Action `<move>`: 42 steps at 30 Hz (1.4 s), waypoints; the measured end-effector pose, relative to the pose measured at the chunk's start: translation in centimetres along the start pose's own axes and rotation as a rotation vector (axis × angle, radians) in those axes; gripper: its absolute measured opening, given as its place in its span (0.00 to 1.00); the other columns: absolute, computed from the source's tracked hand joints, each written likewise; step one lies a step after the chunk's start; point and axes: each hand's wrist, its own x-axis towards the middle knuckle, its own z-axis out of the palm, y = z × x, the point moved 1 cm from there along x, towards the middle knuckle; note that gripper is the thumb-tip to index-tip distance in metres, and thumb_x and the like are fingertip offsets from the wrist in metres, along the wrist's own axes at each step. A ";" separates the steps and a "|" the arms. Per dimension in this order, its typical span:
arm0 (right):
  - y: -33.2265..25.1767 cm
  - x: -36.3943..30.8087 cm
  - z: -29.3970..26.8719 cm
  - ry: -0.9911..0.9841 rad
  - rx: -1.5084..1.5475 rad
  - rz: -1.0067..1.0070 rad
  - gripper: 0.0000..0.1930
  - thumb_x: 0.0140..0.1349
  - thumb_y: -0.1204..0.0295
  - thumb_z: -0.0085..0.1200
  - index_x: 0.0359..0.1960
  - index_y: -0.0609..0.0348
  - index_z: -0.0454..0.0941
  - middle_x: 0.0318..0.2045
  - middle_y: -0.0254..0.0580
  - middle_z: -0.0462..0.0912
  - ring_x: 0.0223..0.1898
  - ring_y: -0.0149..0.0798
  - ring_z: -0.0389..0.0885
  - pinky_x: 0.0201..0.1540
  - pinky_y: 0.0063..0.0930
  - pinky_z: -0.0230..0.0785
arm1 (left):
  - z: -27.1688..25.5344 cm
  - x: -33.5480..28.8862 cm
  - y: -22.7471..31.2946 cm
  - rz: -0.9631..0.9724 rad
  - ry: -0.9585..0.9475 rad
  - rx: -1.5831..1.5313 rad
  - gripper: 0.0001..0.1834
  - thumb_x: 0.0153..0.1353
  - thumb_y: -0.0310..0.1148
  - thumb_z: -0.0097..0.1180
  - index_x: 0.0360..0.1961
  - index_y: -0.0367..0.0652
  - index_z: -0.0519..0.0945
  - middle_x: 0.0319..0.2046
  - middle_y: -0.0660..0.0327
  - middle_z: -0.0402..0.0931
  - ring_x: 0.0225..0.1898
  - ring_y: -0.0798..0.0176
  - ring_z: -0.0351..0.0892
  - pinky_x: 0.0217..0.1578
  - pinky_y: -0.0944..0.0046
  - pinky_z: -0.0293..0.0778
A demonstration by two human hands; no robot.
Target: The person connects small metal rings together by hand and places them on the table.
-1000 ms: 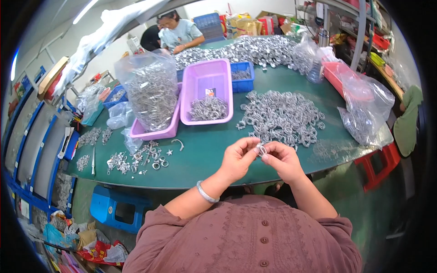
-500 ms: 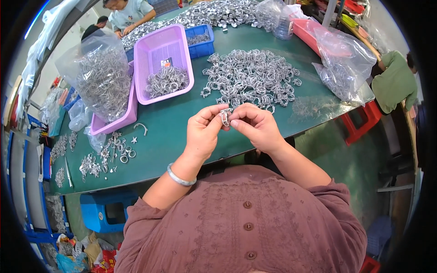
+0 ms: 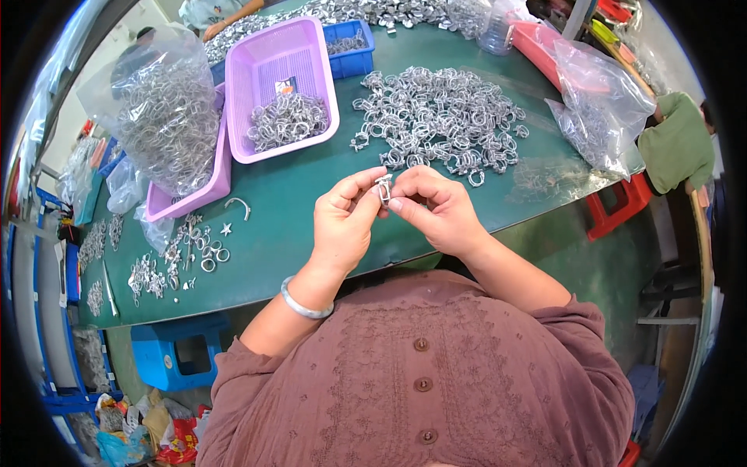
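Note:
Between my two hands, just above the near edge of the green table [image 3: 311,288], is a small silver metal ring [image 3: 384,189]. My left hand [image 3: 346,218] pinches it between thumb and fingertips. From the other side, my right hand [image 3: 438,208] grips it too, with its thumb and bent forefinger closed on it. Beyond my hands lies a wide pile of similar silver rings [image 3: 440,113]. A purple basket [image 3: 240,66] to the left of that pile has more rings [image 3: 288,121] in its near end.
A clear bag of rings [image 3: 167,124] leans in a second purple basket [image 3: 187,204]. Loose metal pieces [image 3: 183,253] and a pointed tool [image 3: 110,288] lie at left. Blue bins [image 3: 348,66], a pink tray [image 3: 537,50] and another person's arm [image 3: 233,19] are farther back. Stools stand below.
The view has shifted slightly, so the table's things sit a little differently in it. Both hands still hold the ring, which appears turned a little.

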 end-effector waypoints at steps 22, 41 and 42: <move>3.4 0.5 -0.9 -0.032 0.038 0.004 0.04 0.55 0.80 0.54 0.32 0.61 0.76 0.33 0.35 0.76 0.32 0.25 0.72 0.32 0.17 0.64 | -0.8 0.4 -1.1 0.033 -0.064 0.007 0.24 0.56 0.19 0.53 0.55 0.33 0.63 0.41 0.56 0.72 0.42 0.67 0.73 0.43 0.69 0.73; 2.1 1.6 -2.0 0.076 -0.245 -0.216 0.05 0.52 0.81 0.56 0.31 0.62 0.76 0.28 0.37 0.75 0.27 0.28 0.74 0.28 0.20 0.66 | -0.3 0.5 -1.2 -0.124 -0.054 0.016 0.20 0.60 0.27 0.52 0.53 0.33 0.66 0.34 0.58 0.75 0.29 0.71 0.75 0.28 0.73 0.71; 2.0 1.6 -2.0 0.074 -0.265 -0.234 0.04 0.51 0.81 0.56 0.30 0.61 0.76 0.28 0.38 0.75 0.27 0.30 0.74 0.27 0.20 0.67 | -0.3 0.5 -1.3 -0.123 -0.061 0.025 0.20 0.61 0.29 0.52 0.53 0.33 0.66 0.33 0.59 0.76 0.28 0.71 0.75 0.28 0.74 0.71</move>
